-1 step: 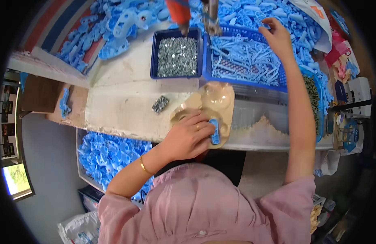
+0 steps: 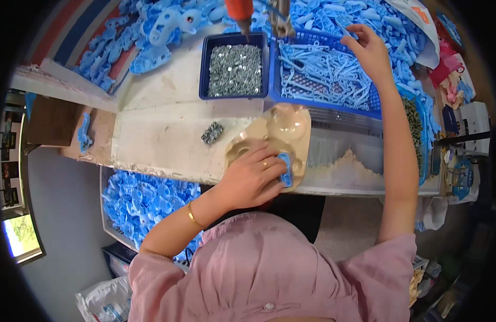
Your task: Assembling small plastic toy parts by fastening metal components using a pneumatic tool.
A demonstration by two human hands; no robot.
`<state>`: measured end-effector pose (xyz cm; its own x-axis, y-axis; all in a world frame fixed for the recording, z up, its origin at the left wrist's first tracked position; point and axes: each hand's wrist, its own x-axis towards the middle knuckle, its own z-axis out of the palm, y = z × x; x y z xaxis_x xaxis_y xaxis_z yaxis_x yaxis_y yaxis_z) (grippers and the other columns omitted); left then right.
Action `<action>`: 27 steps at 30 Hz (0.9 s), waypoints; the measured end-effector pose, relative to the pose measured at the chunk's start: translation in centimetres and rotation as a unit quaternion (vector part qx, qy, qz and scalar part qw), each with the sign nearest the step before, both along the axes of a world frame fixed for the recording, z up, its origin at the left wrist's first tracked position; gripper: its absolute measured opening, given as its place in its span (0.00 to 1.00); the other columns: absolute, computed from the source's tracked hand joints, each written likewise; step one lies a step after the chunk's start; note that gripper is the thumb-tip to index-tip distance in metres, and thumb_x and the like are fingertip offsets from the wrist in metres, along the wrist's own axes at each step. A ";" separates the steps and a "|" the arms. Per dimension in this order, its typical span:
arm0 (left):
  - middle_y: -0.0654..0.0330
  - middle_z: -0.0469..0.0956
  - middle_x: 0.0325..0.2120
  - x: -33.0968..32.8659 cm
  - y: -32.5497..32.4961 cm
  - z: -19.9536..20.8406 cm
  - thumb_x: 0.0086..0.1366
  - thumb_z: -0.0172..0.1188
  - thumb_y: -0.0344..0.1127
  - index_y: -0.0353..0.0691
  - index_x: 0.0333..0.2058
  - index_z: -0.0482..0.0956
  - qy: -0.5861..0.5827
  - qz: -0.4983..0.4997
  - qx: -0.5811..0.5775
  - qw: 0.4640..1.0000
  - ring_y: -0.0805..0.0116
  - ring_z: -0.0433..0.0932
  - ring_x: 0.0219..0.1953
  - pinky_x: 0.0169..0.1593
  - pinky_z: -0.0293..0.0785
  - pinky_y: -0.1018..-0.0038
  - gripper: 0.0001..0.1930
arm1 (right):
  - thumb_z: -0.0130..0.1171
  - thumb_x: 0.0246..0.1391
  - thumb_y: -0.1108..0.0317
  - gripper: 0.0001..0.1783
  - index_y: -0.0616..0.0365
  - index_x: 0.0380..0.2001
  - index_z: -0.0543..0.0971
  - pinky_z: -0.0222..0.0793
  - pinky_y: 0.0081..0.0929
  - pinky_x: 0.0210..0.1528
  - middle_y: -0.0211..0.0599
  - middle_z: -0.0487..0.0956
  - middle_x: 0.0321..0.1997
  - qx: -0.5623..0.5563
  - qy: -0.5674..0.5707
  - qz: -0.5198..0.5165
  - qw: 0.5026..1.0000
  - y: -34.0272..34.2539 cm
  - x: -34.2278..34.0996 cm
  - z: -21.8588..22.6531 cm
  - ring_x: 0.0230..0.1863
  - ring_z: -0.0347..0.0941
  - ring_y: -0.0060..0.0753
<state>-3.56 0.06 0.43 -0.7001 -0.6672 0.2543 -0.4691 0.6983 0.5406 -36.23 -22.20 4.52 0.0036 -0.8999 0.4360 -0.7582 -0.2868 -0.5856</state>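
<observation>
A beige moulded fixture (image 2: 291,121) with rounded hollows lies at the near edge of the worktable. My left hand (image 2: 254,174) rests over it, fingers curled and closed against a small blue oblong plastic piece (image 2: 285,169) seated in the fixture. Stretched out to the far right, my right hand (image 2: 372,53) pinches a small blue plastic part (image 2: 346,33) between thumb and fingers. That hand is above the back right corner of a blue mesh basket (image 2: 333,109), which holds many thin blue plastic rods, beside a heap of blue parts (image 2: 401,45).
A dark blue tray (image 2: 204,80) of small metal screws stands left of the basket. An orange-red power screwdriver (image 2: 239,12) hangs above it. A small clump of screws (image 2: 212,133) lies on the table. A crate of blue parts (image 2: 151,201) sits below the left edge.
The blue part in my right hand has tilted and shows more edge-on. My left hand stays on the fixture, with hardly any shift.
</observation>
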 end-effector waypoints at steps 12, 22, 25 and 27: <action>0.60 0.83 0.33 5.8 1.4 0.9 0.53 0.71 0.27 0.41 0.37 0.81 0.126 0.127 -0.153 0.972 0.59 0.82 0.37 0.42 0.79 0.66 0.13 | 0.75 0.44 0.66 0.15 0.56 0.37 0.84 0.74 0.33 0.46 0.36 0.80 0.43 0.060 0.004 0.268 0.962 22.5 13.6 0.3 0.46 0.77 0.42; 0.54 0.83 0.42 14.5 -11.1 -0.1 0.66 0.62 0.32 0.40 0.44 0.82 0.148 0.377 -0.129 0.905 0.53 0.79 0.48 0.52 0.73 0.62 0.09 | 0.71 0.47 0.62 0.14 0.54 0.37 0.82 0.73 0.39 0.45 0.33 0.81 0.44 0.013 0.149 0.331 0.932 23.1 19.4 -2.6 0.44 0.78 0.43; 0.49 0.78 0.51 18.1 -19.2 -1.5 0.66 0.64 0.39 0.39 0.55 0.75 0.104 0.397 -0.208 0.888 0.50 0.76 0.53 0.58 0.69 0.59 0.21 | 0.71 0.47 0.67 0.10 0.55 0.32 0.82 0.73 0.37 0.43 0.34 0.81 0.40 0.030 0.150 0.310 0.938 23.2 19.5 -1.8 0.39 0.77 0.43; 0.46 0.77 0.55 20.6 -24.8 -2.6 0.65 0.64 0.42 0.38 0.59 0.72 0.109 0.411 -0.241 0.872 0.48 0.75 0.55 0.60 0.68 0.58 0.26 | 0.72 0.46 0.68 0.10 0.55 0.31 0.82 0.72 0.37 0.42 0.34 0.81 0.39 0.026 0.131 0.309 0.942 23.4 20.0 -0.4 0.39 0.77 0.43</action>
<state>17.07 -24.76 -2.16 0.0651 -0.6998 0.7114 -0.8412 0.3450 0.4163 -16.22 1.21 4.12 0.6354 -0.7106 0.3021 -0.5765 -0.6969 -0.4266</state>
